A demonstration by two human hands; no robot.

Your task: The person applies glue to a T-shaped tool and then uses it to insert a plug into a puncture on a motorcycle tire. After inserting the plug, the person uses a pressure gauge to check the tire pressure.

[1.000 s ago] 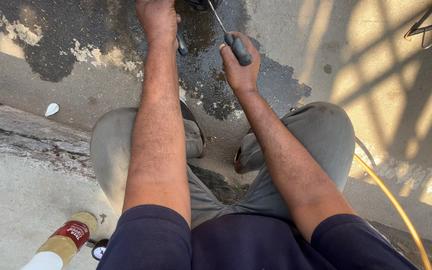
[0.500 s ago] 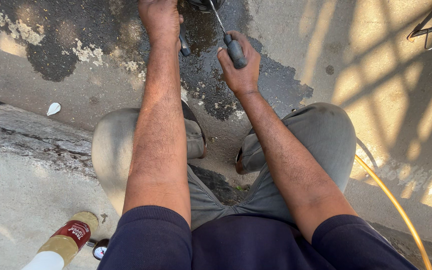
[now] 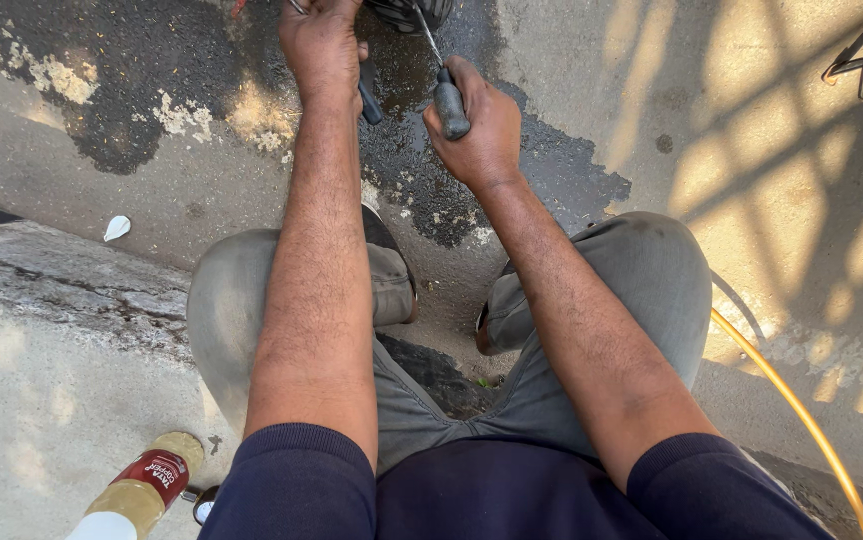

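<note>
Screwdriver [image 3: 448, 100] with the dark handle sits at top centre over the oily dark patch of pavement [image 3: 551, 180], its thin shaft running up toward a black object at the frame edge. Right hand [image 3: 476, 125] has its fingers curled tight around the handle. Left hand [image 3: 321, 45] is fisted around another dark-handled tool [image 3: 368, 100] just beside it. Yellow hose [image 3: 801, 410] curves off right, bottle [image 3: 141, 490] bottom left.

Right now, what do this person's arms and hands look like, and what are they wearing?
Both arms are bare from above the elbow down, with dark hair along the forearms. The sleeves are dark navy, pushed or cut short on the upper arms. The left hand and right hand wear no gloves, and no watch or bracelet shows on either wrist. Grey trousers cover the knees below.
</note>
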